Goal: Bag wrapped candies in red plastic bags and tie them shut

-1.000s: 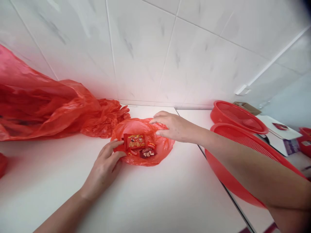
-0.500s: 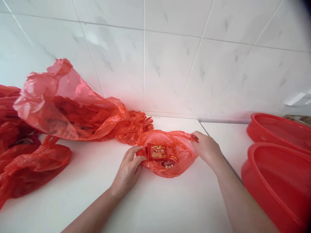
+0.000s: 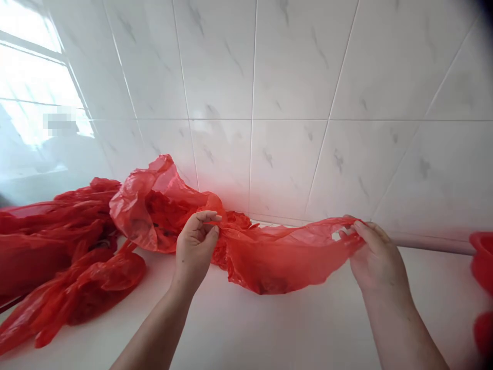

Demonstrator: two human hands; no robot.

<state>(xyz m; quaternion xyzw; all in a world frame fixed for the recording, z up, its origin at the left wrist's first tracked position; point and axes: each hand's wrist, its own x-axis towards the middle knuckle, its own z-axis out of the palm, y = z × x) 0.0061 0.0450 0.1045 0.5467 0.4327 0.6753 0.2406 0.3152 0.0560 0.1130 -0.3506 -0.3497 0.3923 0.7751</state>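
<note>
A thin red plastic bag (image 3: 285,264) is stretched sideways between my two hands. My left hand (image 3: 198,244) pinches one end of its top between thumb and fingers. On the other side, my right hand (image 3: 375,252) grips the opposite end, near a handle loop. The bag's lower part sags, with a darker lump showing faintly through the plastic at the bottom. What lies inside is hidden by the near side of the bag.
A larger open red bag (image 3: 134,205) with crumpled red plastic in it lies behind my left hand. More red bags (image 3: 92,288) are heaped on the white table (image 3: 246,334) at left. Red baskets (image 3: 483,262) stand at the right edge, before a tiled wall (image 3: 288,164).
Both hands have raised the bag's top and pulled it taut sideways. The red packets visible inside before are now covered. The view has tilted up and turned left.
</note>
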